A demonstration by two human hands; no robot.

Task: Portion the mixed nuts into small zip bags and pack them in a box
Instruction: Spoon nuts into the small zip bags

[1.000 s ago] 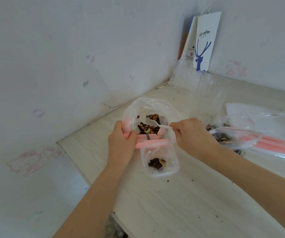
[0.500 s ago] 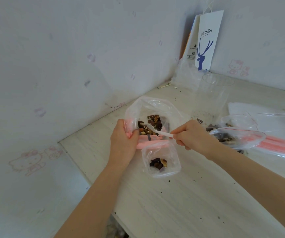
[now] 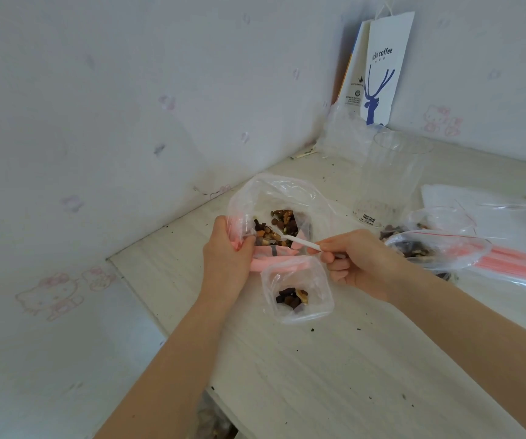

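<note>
The nuts (image 3: pixel 279 221) you are portioning sit in the big bag (image 3: pixel 274 191), propped open on the surface (image 3: pixel 318 375) near the wall. A second ago the spoon (image 3: pixel 301 243) was lifted over them with its bowl in plain sight. Now the bowl is down in the heap and mostly hidden, and only the white handle shows. Your right hand (image 3: pixel 361 263) has slid a little back along the handle and pinches its end. Your left hand (image 3: pixel 226 250) has not shifted: it grips the big bag's rim together with the pink zip edge of the small bag (image 3: pixel 299 293), holding both mouths open.

The small bag lies just in front of the big one, with the same few pieces at its bottom as before. I judge that you are loading another scoop and that this portion is far from full. No box is in view.

To your right lie another bag of nuts (image 3: pixel 438 248) and a stack of empty zip bags (image 3: pixel 518 266).

The paper bag (image 3: pixel 385 71) against the wall reads "ckin coffee" above a blue deer; its side print is too small to read. The clear cup (image 3: pixel 391 175) carries a barcode sticker with unreadable digits.
</note>
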